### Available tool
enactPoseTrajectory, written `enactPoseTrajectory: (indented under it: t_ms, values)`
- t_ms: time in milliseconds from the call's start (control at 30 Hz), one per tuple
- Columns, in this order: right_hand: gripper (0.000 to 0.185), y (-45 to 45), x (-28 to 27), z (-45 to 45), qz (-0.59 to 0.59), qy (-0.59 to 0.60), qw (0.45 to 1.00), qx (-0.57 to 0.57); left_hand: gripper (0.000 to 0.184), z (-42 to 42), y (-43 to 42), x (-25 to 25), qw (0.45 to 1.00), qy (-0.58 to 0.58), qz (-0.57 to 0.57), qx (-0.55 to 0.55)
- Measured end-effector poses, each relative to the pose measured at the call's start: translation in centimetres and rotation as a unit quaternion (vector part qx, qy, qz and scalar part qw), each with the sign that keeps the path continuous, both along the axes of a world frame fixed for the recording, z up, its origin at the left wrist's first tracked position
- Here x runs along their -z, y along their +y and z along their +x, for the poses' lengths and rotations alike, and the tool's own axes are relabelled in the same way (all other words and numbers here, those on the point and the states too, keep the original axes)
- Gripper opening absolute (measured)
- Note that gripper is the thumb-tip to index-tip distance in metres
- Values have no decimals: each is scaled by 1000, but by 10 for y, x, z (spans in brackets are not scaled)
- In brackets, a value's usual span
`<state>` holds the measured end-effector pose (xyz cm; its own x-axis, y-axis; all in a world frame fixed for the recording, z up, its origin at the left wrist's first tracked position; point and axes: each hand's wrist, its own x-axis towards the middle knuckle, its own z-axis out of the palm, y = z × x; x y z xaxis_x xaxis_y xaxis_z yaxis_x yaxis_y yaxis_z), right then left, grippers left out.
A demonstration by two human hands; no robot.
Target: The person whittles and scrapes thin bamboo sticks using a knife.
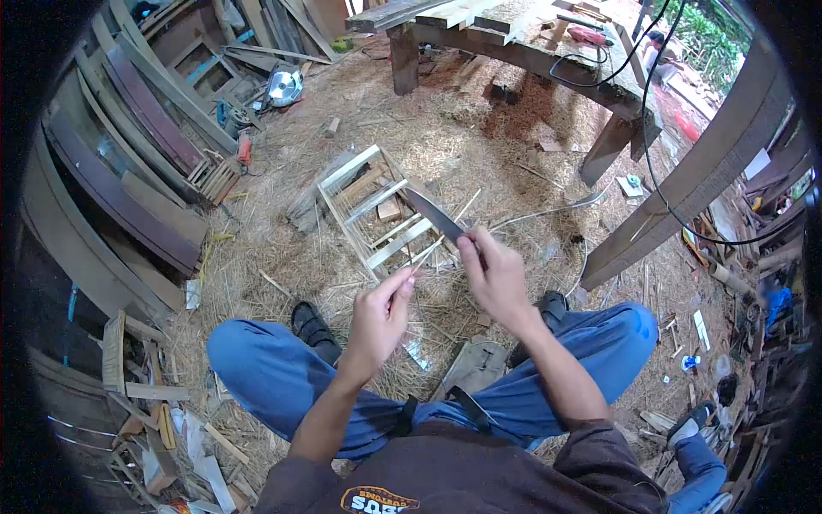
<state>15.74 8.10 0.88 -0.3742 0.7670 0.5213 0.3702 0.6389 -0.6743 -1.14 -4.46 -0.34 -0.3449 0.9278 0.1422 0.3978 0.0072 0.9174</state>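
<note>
My left hand (383, 319) is closed, thumb and fingertips pinching a thin light strip of wood or bamboo (445, 237) that slants up and to the right. My right hand (498, 276) is wrapped around the handle of a knife (435, 216). Its broad dark blade points up and left, close to the strip; whether the two touch, I cannot tell. The knife's handle is mostly hidden by my fingers. Just beyond my hands lies a small slatted wooden frame (349, 224) on the shavings-covered ground, with a few wood pieces inside it.
A heavy wooden workbench (548, 53) holds a red power tool (587, 35) with a black cable. Curved boards (128, 163) lean on the left, near a circular saw (284, 87). A thick slanting post (685, 171) stands on the right. Another person's leg (698, 467) shows at lower right.
</note>
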Motion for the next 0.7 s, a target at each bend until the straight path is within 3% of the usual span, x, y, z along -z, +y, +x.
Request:
enactPoseTrajectory:
  t_ms: [33,133,300,433,567,700]
  values:
    - [22,5,-3,-1,19,-9,1000,7,25,0,4,4,999,-16,37,1]
    - [22,18,-29,12,-123,47,989,74,24,3,6,-3,998,9,63,14]
    - [26,-3,0,-6,-56,51,997,-23,24,1,2,-5,999,9,32,16]
    - [27,20,-18,3,-89,65,993,35,23,1,8,1,997,-7,80,18]
    - [30,-3,5,-4,-43,40,998,10,22,4,10,-1,998,32,60,16]
    - [27,21,-14,3,-77,64,993,63,23,5,13,0,994,76,78,17]
